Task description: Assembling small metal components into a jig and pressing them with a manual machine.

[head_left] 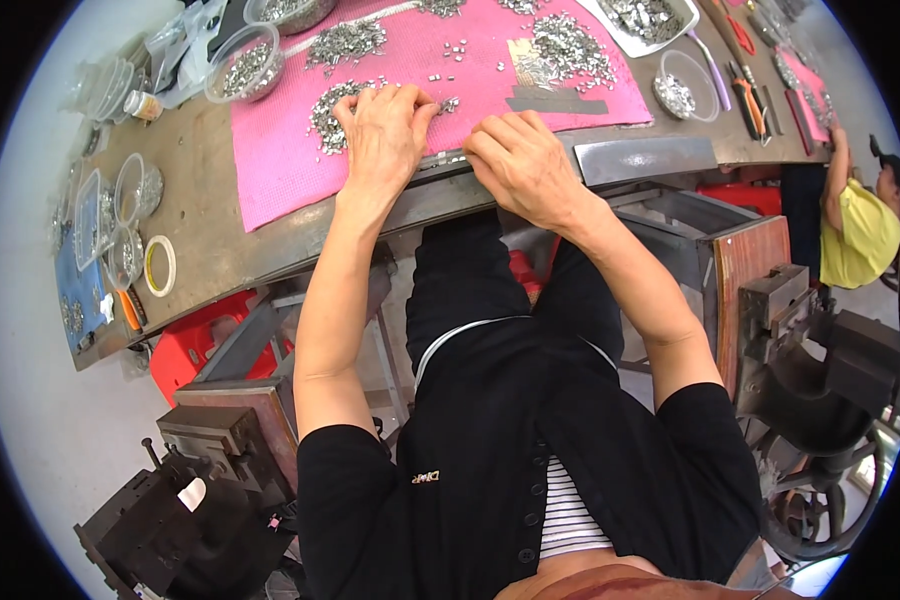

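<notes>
My left hand (385, 128) reaches over the near edge of a pile of small silvery metal pieces (328, 122) on a pink mat (280, 165). Its fingers curl down and the thumb lies close to the index finger; whatever they pinch is hidden. A few loose pieces (449, 104) lie just right of that thumb. At the table's front edge, my right hand (522, 165) is closed, with its fingers pressed together, and its fingertips do not show. Between the hands, a narrow metal strip (440, 160) with small pieces along it runs by the edge.
More metal pieces (570, 50) lie heaped on the mat, beside flat grey plates (555, 103). A steel plate (645, 160) lies at the front edge. Plastic tubs (245, 65), a tape roll (159, 266) and pliers (745, 100) surround the mat. Another person (855, 225) is at far right.
</notes>
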`<action>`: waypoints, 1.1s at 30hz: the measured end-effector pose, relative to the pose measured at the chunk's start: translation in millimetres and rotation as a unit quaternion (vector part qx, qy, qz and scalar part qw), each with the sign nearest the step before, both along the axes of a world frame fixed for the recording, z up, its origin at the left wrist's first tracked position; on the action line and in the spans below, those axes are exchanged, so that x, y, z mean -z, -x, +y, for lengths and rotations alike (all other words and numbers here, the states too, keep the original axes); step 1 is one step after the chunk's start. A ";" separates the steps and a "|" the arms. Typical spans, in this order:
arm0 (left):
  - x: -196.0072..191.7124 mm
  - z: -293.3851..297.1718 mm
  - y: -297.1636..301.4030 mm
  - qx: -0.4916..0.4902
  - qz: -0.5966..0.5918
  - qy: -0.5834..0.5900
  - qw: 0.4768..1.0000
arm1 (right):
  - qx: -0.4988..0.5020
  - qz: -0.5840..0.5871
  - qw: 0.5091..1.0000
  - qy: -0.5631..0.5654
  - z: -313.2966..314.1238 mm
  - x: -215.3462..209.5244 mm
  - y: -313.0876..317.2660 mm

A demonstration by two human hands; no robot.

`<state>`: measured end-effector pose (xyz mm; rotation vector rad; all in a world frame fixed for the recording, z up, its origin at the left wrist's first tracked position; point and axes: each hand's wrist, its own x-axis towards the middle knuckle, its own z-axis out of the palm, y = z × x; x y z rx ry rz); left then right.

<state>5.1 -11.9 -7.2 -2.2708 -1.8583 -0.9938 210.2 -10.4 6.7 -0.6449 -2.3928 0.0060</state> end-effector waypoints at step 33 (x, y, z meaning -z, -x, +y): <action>-0.8 -48.8 -39.4 0.082 -0.162 0.007 0.983 | 0.033 0.031 0.962 0.268 59.4 -1.1 -16.7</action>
